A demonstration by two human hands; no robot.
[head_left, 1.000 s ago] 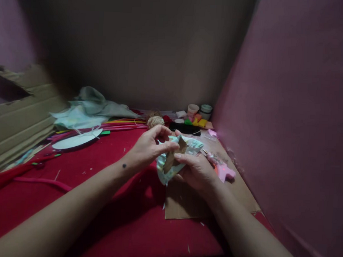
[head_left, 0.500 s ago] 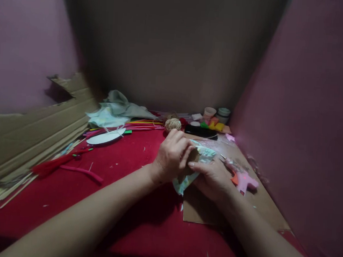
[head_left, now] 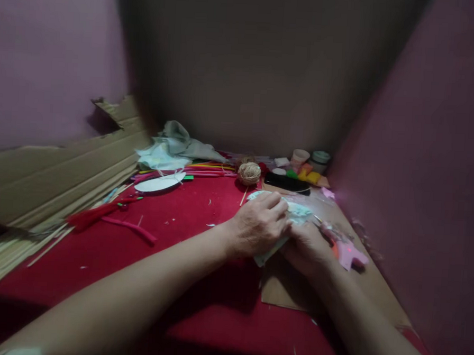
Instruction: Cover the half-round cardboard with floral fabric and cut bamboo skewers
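Both hands work on a piece of pale blue-green patterned fabric held over the front of the table. My left hand is closed over it, knuckles up, and hides its middle. Against it from the right, my right hand grips the fabric's near side, thumb by the left fingers. Below the hands lies a flat cardboard sheet. A pink glue gun rests on that sheet, just right of my right hand.
A twine ball and a black phone-like object lie beyond the hands. To the left are a white oval piece, a pink pipe cleaner, crumpled cloth and thin sticks. Cups stand at the back.
My left hand has moved over the fabric and now covers the brown cardboard that showed between the hands. The whole view has shifted slightly, so things sit farther right.
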